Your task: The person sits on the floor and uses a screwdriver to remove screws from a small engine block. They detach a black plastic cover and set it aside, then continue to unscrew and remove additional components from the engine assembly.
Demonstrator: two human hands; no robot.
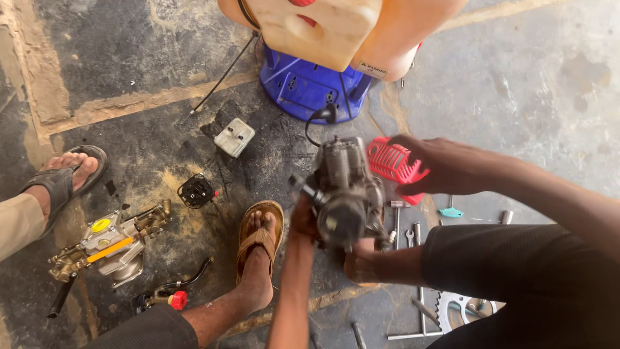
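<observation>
A: We're looking straight down at the small engine, held up off the stone floor between our knees, a little in front of the blue sprayer base.

B: And our left hand?

A: Clamped on the engine's left side, fingers wrapped round the body near the black end cap. That hand is carrying the weight.

B: The right hand is over the red slotted cover, yes?

A: Yes, fingers curled on it, gripping the top edge, with the cover sitting right against the engine's right flank. Whether it's fully seated we can't tell; the hand hides the joint.

B: So how do we handle this well?

A: We'd judge it best to keep the left grip firm and the engine level, so the cover meets it square rather than cocked. Move the red piece slowly, since thin plastic fins could crack if forced.

B: Watch the black cable looping from the top of the engine towards the base.

A: Right, we keep it out of the seam. Loose spanners lie on the floor just under our arm, and the brass pump assembly sits well apart to the left.
</observation>
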